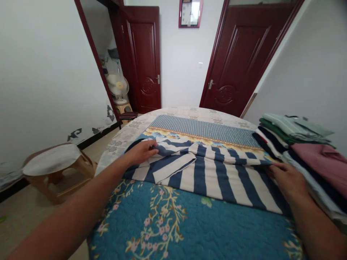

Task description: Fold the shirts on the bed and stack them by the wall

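A shirt with navy and off-white stripes (208, 173) lies across a teal floral quilted cloth (217, 224), its far part folded over and one sleeve lying diagonally on top. At the shirt's left end, my left hand (142, 151) pinches the striped fabric near the collar area. On the opposite end, my right hand (288, 178) grips the folded edge at the hem, its thumb and fingers closed on the fabric. Between the hands the upper layer is bunched and creased.
Stacks of folded clothes (320, 155) stand at the right, close to my right forearm. A patterned white tablecloth (116, 141) covers the round table. A stool (54, 162) is at the left, and a fan (118, 86) stands beyond a doorway.
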`<action>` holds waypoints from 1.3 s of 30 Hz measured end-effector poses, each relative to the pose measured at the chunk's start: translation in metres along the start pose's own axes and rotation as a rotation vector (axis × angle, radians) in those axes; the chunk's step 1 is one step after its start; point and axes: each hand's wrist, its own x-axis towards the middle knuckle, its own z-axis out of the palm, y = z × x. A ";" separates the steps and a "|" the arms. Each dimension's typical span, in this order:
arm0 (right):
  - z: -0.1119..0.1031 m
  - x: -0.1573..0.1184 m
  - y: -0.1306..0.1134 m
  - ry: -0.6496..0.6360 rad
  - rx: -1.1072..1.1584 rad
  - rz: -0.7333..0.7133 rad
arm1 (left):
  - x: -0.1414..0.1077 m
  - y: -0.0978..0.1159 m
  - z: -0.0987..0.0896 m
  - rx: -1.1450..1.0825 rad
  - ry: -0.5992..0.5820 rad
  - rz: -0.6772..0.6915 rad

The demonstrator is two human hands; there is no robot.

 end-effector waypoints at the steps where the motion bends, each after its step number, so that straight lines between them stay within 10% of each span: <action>1: 0.001 -0.003 0.004 -0.024 0.011 0.013 | -0.010 0.001 0.004 0.036 -0.048 -0.014; 11: 0.005 -0.024 -0.005 -0.030 -0.045 -0.023 | 0.016 0.005 0.031 0.167 0.117 -0.297; 20: 0.007 -0.030 -0.011 -0.023 -0.045 -0.171 | 0.042 0.017 0.047 -0.068 0.265 -0.216; 27: 0.006 -0.028 -0.010 -0.024 -0.010 -0.113 | -0.004 0.000 0.019 -0.468 -0.291 0.056; 30: 0.006 -0.029 -0.011 -0.029 -0.018 -0.109 | -0.013 0.008 0.013 -0.452 -0.238 -0.020; 39: 0.012 -0.027 -0.003 -0.058 -0.095 -0.151 | -0.007 0.093 0.118 0.139 0.119 0.006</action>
